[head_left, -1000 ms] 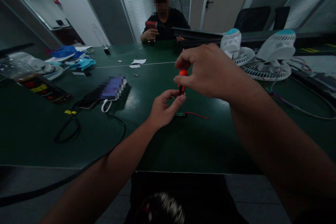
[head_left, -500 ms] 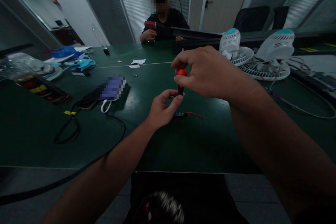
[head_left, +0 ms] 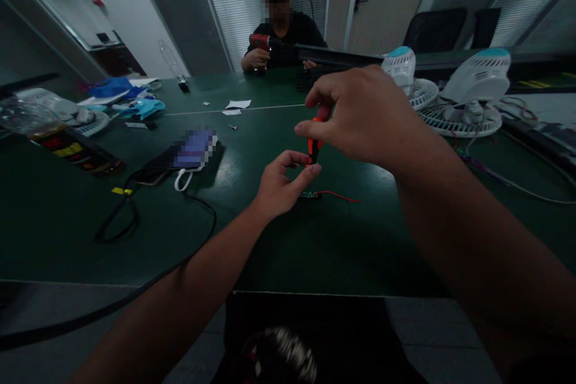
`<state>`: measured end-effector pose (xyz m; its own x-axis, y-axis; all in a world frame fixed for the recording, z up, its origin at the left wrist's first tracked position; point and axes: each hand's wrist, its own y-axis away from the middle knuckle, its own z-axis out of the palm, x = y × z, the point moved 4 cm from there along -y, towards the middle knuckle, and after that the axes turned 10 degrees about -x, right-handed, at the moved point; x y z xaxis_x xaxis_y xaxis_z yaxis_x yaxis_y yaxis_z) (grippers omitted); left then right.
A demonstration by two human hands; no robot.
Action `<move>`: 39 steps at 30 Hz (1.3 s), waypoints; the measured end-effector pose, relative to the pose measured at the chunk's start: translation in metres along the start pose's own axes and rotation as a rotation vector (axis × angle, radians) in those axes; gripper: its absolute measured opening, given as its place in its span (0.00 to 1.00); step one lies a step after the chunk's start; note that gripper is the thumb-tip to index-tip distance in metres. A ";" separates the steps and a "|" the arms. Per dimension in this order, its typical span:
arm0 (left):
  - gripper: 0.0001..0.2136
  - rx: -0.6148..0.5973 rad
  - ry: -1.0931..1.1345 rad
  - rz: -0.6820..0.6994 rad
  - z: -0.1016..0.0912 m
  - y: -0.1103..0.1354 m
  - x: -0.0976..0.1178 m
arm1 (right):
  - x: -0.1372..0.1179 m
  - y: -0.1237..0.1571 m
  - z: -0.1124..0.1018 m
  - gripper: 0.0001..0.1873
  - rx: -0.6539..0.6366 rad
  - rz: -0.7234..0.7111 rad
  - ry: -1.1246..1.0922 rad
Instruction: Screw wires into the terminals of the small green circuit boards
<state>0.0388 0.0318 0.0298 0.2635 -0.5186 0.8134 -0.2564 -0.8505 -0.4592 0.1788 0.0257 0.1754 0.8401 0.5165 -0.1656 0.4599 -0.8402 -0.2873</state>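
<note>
An orange-and-black screwdriver stands nearly upright over the table. My right hand grips the top of its handle from above, thumb and fingers closed round it. Lower down, my left hand pinches at the screwdriver's bottom end between thumb and fingers. The tip, and any small part held there, is hidden behind the left fingertips. Just below that hand a small green circuit board lies on the table, partly covered by the thumb side. A thin red wire runs from it to the right.
On the green table, a phone with a cable and a drink bottle lie left. White fan parts stand at right. Paper scraps lie farther back. Across the table, a person holds a red power drill.
My right hand has turned and shifted slightly up and right on the handle, uncovering more of the screwdriver's lower handle. My left hand stays almost in place. The view has shifted slightly.
</note>
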 end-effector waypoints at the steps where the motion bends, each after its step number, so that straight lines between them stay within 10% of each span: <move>1: 0.09 0.001 0.000 -0.003 0.000 0.000 0.000 | 0.000 0.000 0.000 0.15 0.000 -0.003 -0.004; 39: 0.07 -0.017 -0.009 0.020 0.000 0.001 0.002 | -0.004 0.002 0.003 0.13 -0.060 -0.113 -0.100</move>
<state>0.0391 0.0301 0.0313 0.2662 -0.5366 0.8008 -0.2778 -0.8382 -0.4693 0.1757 0.0222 0.1724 0.7508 0.6195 -0.2294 0.5685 -0.7827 -0.2532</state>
